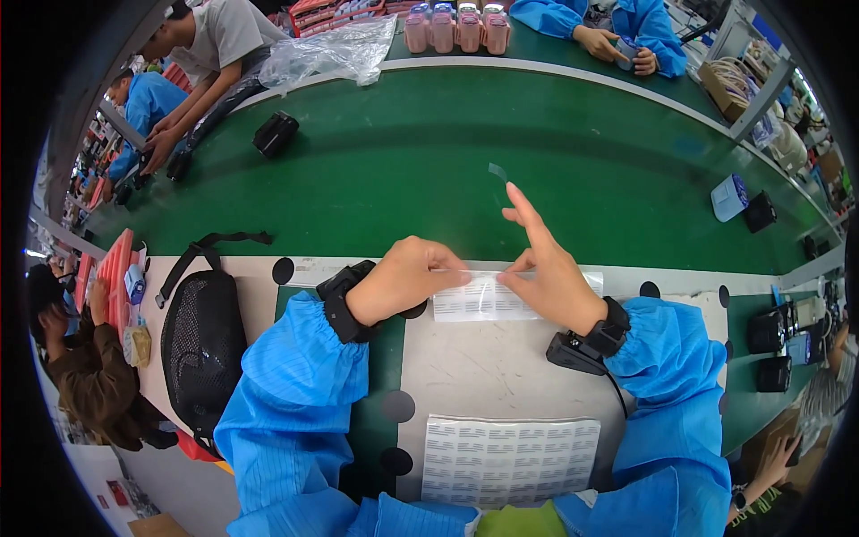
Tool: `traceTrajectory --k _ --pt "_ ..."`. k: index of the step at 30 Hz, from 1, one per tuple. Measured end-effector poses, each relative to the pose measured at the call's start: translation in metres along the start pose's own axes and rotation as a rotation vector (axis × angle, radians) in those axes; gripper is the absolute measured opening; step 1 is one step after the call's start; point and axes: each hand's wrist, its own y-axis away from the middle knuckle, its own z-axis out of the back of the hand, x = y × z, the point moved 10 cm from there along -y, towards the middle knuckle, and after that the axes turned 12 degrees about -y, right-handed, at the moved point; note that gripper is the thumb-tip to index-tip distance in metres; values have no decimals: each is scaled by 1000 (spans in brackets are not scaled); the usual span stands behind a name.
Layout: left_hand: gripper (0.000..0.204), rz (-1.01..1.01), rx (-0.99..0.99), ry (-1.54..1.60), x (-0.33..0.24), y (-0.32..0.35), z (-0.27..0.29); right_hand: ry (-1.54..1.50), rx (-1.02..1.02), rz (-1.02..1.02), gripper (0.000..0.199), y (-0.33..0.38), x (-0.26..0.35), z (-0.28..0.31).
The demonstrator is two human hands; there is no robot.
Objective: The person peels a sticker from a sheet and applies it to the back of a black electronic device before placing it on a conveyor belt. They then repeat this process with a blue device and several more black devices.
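Note:
A white label sheet (465,309) with rows of small print lies in front of me, its glossy far edge between my hands. My left hand (403,279) is closed, thumb and fingers pinching the sheet near its far left corner. My right hand (557,279) rests its thumb on the sheet's far edge, with its upper fingers stretched up and away from the thumb. A small clear film piece (498,171) clings to the raised index fingertip. Closer to my body lies a second label sheet (510,456). Dark bands with box-shaped devices circle both wrists.
A black mesh bag (204,349) sits left of my arm. Across the green table (385,170) lie a black device (276,134) at left and a light-blue device (729,198) at right. Several pink devices (456,34) stand on the far surface. Other people work around the table.

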Motion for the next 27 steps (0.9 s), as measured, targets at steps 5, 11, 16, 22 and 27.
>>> traceTrajectory --k 5,11,16,22,27 --pt "24 1 56 -50 -1 2 -1 -78 36 -162 92 -2 -13 -4" --pt "28 -44 125 -170 -7 23 4 -170 -36 91 77 -9 -6 -8" --pt "28 -33 -21 -220 -6 32 17 -527 -140 -50 65 2 -16 -13" --pt "29 -126 -207 -28 9 35 34 -530 -128 -102 65 12 -6 -30" --pt "29 -107 -208 -21 12 32 33 -526 -171 -139 66 18 3 -28"
